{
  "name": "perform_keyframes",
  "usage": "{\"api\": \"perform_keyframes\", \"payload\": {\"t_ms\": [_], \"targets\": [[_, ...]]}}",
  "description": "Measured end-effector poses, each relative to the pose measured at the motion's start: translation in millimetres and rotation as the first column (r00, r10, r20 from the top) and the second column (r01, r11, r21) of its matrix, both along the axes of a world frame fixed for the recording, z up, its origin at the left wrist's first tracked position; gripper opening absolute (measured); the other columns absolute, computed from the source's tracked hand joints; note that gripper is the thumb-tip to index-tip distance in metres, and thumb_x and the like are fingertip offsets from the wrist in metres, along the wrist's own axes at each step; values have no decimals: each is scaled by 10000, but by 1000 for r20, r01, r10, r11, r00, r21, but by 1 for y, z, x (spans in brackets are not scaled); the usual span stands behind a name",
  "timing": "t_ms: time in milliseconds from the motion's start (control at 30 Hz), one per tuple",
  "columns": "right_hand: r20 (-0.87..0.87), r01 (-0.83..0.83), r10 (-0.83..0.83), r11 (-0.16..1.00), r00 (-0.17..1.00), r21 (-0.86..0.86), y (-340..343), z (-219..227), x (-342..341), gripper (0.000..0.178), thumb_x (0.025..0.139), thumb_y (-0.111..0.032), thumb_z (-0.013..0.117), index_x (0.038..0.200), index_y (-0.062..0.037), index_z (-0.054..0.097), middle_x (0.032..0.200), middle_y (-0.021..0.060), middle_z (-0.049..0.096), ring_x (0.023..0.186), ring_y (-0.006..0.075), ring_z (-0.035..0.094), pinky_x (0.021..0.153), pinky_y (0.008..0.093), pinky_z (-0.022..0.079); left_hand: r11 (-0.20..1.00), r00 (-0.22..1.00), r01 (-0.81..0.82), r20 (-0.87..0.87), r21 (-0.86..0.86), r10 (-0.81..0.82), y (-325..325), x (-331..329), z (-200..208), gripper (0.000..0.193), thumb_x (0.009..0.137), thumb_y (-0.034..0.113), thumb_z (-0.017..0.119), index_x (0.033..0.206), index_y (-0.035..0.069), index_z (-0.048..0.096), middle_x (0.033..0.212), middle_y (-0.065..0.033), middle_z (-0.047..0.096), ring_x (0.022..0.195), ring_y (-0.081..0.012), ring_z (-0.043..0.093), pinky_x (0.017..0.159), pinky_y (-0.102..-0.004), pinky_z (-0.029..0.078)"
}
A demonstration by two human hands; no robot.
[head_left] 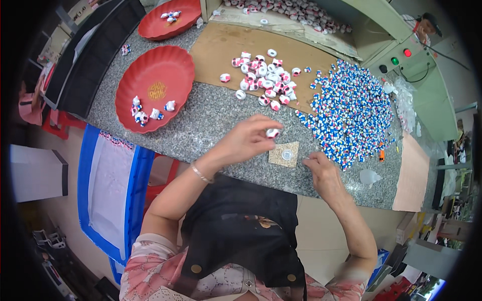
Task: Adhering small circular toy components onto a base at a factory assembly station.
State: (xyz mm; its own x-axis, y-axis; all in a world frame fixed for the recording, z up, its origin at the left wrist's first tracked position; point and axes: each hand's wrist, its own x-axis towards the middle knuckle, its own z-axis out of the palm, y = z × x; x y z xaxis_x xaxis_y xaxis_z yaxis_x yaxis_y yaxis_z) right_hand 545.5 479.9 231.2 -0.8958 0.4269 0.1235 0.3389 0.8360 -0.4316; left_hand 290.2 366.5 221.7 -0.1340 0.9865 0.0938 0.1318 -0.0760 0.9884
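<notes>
My left hand (246, 139) pinches a small white toy head (272, 133) with dark and pink markings between thumb and fingertips, above the counter. Just below it lies a small speckled tan square mat (277, 159) with a round whitish disc (287, 154) on it. To the right of the mat, my right hand (324, 173) has its thumb and fingers pressed together; whatever they hold, if anything, is too small to make out. Beyond my hands is a loose pile of similar white and pink heads (268, 78). A big heap of tiny blue, white and red pieces (351, 115) spreads at the right.
A red scalloped dish (173, 70) at the left holds several small figures; another red dish (150, 25) stands behind it. More heads lie in the shelf box (306, 15) at the back. A blue-rimmed tray (90, 200) sits lower left. An orange object (381, 155) lies beside the heap.
</notes>
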Motion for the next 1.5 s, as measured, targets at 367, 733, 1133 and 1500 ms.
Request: {"api": "perform_keyframes", "payload": {"t_ms": [367, 733, 1133, 1500], "targets": [[30, 80, -77, 990, 997, -117, 9, 10, -12, 184, 810, 30, 702, 984, -26, 703, 937, 141, 677, 830, 307, 681, 703, 365, 540, 995, 825, 32, 565, -91, 25, -70, 2, -9, 299, 969, 34, 576, 1264, -16, 576, 1156, -92, 605, 990, -148, 640, 852, -273, 527], [22, 126, -125, 991, 992, -48, -4, 19, -23, 151, 832, -18, 705, 981, -2, 687, 869, 167, 687, 779, 339, 680, 679, 388, 535, 999, 714, 13, 700, -44, 21, -69, 6, -17, 348, 900, -56, 637, 1238, 3, 580, 1101, -56, 646, 994, -126, 646, 901, -274, 534], [50, -109, 104, 988, 993, 112, -11, 18, -58, 105, 816, -4, 675, 919, -25, 675, 822, 126, 640, 690, 327, 641, 594, 414, 513, 992, 914, -98, 387, -82, 122, -58, 10, -13, 317, 840, -91, 691, 1144, -31, 628, 1052, -57, 623, 973, -133, 660, 872, -257, 559], [-154, 169, -228, 931, 961, -323, -27, 27, -50, 169, 854, -5, 703, 1024, 0, 704, 866, 85, 690, 733, 182, 674, 654, 296, 530, 958, 970, -229, -44, 174, 240, -38, 35, -31, 327, 783, -74, 737, 1092, -7, 654, 1078, -107, 643, 924, -176, 684, 790, -281, 604]]}}
